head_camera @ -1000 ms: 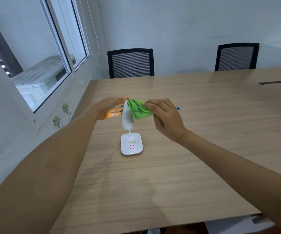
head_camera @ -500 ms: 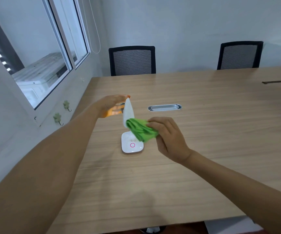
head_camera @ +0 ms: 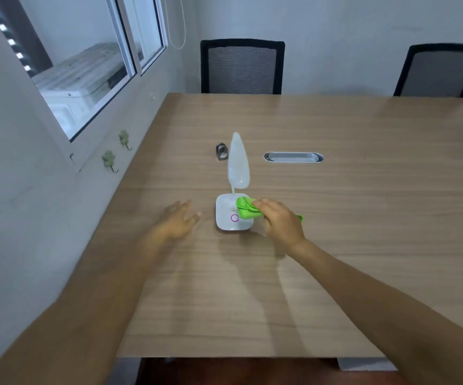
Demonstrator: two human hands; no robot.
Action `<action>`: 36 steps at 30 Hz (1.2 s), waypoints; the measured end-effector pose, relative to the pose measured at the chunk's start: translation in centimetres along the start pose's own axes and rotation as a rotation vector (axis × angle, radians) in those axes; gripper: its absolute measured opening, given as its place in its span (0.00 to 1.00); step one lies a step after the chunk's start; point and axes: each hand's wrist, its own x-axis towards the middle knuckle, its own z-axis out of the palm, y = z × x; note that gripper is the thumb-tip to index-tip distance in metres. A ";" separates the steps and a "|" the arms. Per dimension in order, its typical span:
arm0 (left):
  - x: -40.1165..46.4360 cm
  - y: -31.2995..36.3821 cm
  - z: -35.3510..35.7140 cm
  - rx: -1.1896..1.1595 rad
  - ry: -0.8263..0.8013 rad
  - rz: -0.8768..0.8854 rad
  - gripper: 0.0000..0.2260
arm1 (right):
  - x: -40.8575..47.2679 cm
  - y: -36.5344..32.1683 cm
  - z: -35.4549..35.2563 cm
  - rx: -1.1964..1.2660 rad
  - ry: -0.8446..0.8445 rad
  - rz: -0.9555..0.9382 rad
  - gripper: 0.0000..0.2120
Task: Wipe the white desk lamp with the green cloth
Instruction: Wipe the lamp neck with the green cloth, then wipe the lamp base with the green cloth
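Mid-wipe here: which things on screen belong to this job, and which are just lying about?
In the job:
white desk lamp
green cloth, bunched in the right hand on the lamp base
left hand, open beside it

Lying about:
small dark clip
cable tray
two chairs
wall hooks

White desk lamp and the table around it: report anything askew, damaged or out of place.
Nothing stands out. The white desk lamp stands upright on its square base, which sits flat on the wooden table. The right hand presses the bunched green cloth onto the base; the left hand is empty.

Right hand (head_camera: 281, 220) presses green cloth (head_camera: 247, 208) on lamp base (head_camera: 229, 215).
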 end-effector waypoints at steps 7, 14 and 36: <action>-3.1 -6.8 6.9 0.255 0.035 -0.130 0.29 | 2.3 -0.8 3.1 -0.038 -0.138 0.043 0.23; -3.4 -7.2 7.9 0.258 0.146 -0.113 0.29 | -2.2 -0.8 4.2 -0.072 -0.163 -0.188 0.23; -3.2 -7.7 9.1 0.273 0.348 -0.072 0.29 | 1.1 -2.2 5.3 -0.111 0.052 -0.211 0.23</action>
